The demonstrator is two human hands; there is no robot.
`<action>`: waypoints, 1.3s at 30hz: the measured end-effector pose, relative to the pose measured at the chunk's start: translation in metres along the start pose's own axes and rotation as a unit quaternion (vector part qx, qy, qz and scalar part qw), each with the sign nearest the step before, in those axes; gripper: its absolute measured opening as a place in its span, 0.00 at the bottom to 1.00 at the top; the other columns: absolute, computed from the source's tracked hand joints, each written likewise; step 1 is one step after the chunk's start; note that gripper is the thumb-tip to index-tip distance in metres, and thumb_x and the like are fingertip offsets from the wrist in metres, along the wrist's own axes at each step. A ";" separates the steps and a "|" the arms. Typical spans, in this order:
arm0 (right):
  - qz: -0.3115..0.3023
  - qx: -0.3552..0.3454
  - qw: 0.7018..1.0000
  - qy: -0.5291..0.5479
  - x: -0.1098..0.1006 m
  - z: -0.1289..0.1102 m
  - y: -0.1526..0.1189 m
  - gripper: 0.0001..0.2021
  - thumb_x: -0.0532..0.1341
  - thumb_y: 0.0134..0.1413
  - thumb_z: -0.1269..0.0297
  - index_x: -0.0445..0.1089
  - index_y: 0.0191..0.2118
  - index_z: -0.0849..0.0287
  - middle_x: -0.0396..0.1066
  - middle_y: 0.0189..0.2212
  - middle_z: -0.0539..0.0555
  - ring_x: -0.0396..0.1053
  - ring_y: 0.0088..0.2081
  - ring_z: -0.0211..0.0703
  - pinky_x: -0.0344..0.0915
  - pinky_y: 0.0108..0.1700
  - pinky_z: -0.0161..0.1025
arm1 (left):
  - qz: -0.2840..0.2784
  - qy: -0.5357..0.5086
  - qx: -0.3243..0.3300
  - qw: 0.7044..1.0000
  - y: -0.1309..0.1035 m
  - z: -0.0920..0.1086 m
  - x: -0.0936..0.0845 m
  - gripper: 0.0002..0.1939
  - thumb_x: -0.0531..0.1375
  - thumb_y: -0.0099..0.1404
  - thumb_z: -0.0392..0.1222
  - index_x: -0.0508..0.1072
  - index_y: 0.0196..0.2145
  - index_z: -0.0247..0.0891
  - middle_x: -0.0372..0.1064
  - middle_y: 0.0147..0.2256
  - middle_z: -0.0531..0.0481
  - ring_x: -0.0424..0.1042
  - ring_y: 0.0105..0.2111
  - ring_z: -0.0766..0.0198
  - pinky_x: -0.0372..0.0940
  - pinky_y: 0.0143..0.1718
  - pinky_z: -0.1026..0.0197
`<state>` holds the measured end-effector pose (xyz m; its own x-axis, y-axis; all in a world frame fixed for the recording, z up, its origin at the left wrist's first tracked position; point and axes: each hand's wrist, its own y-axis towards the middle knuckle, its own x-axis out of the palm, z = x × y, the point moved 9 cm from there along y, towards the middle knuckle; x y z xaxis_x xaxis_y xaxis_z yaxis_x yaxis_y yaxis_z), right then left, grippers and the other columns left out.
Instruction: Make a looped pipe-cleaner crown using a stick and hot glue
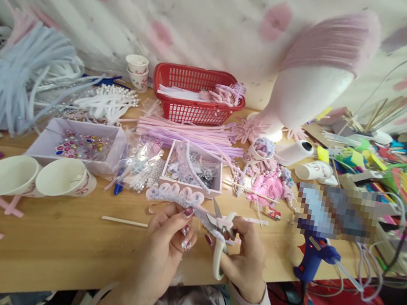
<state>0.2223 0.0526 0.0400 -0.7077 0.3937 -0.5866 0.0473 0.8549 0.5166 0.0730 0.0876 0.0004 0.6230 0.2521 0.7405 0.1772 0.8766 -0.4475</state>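
From my end, both hands are lower centre of the frame, over the light wooden table [93,254]. Left hand [165,242]: thumb and fingers pinching a fuzzy lilac strip with a row of loops [168,197], which lies at centre, loops toward the far side. Right hand [250,259]: fingers wrapped round the handles of metal scissors with white plastic grips [216,258]. Blades look parted, right at the strip's end; I can't tell if they're biting into it.

Just beyond the strip, centre: small white open box [189,190] with beads and a fuzzy lilac piece in it. Behind that, pink and lilac fuzzy stems [187,134] laid flat, then a red plastic mesh basket [197,115] with pale stems and pink looped pieces inside. Left of centre: shallow pale lilac tray [44,144] of coloured gems, two white paper cups [8,177] [62,178] in front of it. Thin wooden stick [125,221] near the left hand. Upper left: big bundle of pale blue fuzzy stems [21,75].

Upper right: white mannequin head in a pink cap [303,91], tilted in my view. Lower right: blue glue gun [308,261] at the table edge, well apart from the scissors; patch above it is pixelated, can't read it
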 end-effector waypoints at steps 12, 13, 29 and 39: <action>0.010 0.015 0.999 -0.036 -0.005 0.006 -0.002 0.10 0.67 0.53 0.67 0.63 0.32 0.54 0.63 0.20 0.44 0.59 0.20 0.34 0.58 0.22 0.32 | 0.021 0.024 0.014 0.999 0.002 0.004 -0.009 0.18 0.76 0.45 0.43 0.69 0.20 0.37 0.59 0.17 0.59 0.57 0.17 0.74 0.54 0.20 0.68; 0.008 0.020 0.999 -0.034 -0.007 0.007 -0.001 0.09 0.66 0.54 0.67 0.63 0.33 0.54 0.63 0.20 0.44 0.60 0.20 0.34 0.59 0.22 0.31 | 0.023 0.028 0.019 0.999 0.002 0.006 -0.009 0.18 0.76 0.45 0.43 0.69 0.20 0.37 0.58 0.16 0.59 0.57 0.17 0.74 0.54 0.20 0.69; -0.243 0.094 0.947 -0.189 -0.027 0.042 -0.012 0.08 0.61 0.60 0.61 0.65 0.43 0.55 0.76 0.36 0.56 0.76 0.34 0.52 0.68 0.35 0.44 | 0.083 0.109 0.171 0.976 -0.005 0.055 -0.050 0.23 0.76 0.47 0.44 0.65 0.14 0.38 0.56 0.14 0.58 0.57 0.18 0.72 0.59 0.22 0.68; -0.288 0.054 0.933 -0.209 -0.023 0.040 0.007 0.08 0.60 0.56 0.65 0.63 0.41 0.56 0.73 0.36 0.57 0.72 0.36 0.53 0.66 0.37 0.45 | 0.096 0.102 0.170 0.975 -0.010 0.057 -0.060 0.19 0.77 0.46 0.43 0.70 0.15 0.37 0.60 0.15 0.57 0.59 0.18 0.72 0.60 0.21 0.69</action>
<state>0.2671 0.0634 0.0325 -0.3013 -0.0631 -0.9514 -0.1694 0.9855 -0.0117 -0.0100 0.0873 -0.0113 0.7652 0.3691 0.5275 -0.1998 0.9150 -0.3505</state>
